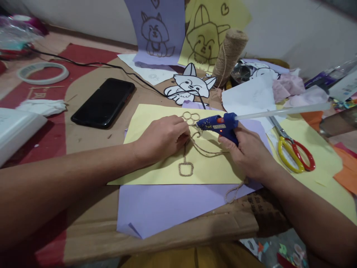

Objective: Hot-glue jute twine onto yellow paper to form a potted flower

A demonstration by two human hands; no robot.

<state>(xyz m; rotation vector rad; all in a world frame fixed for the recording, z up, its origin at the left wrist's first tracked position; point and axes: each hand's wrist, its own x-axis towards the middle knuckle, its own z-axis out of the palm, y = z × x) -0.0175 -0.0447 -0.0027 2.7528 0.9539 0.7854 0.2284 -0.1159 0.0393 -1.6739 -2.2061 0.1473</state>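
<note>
My right hand (pixel 249 150) grips a blue hot glue gun (pixel 217 124) with a long clear glue stick (pixel 284 111) sticking out of its back. The gun's nozzle points left, at the twine flower (pixel 191 116) on a yellow sheet of paper (pixel 156 173). Beside the nozzle my left hand (pixel 167 137) rests on the sheet, its fingers pinched together at the jute twine (pixel 206 152). From there the loose twine curves right, passing under my right hand. A square twine outline (pixel 185 169) with a stem lies below the flower.
Scissors (pixel 295 152) with red and yellow handles lie at the right. A black phone (pixel 103 103), a tape roll (pixel 42 72) and a black cord (pixel 111 66) are on the left. Behind the sheet stand a twine spool (pixel 231 52) and a white fox cutout (pixel 192 87). Purple paper (pixel 156 212) lies underneath.
</note>
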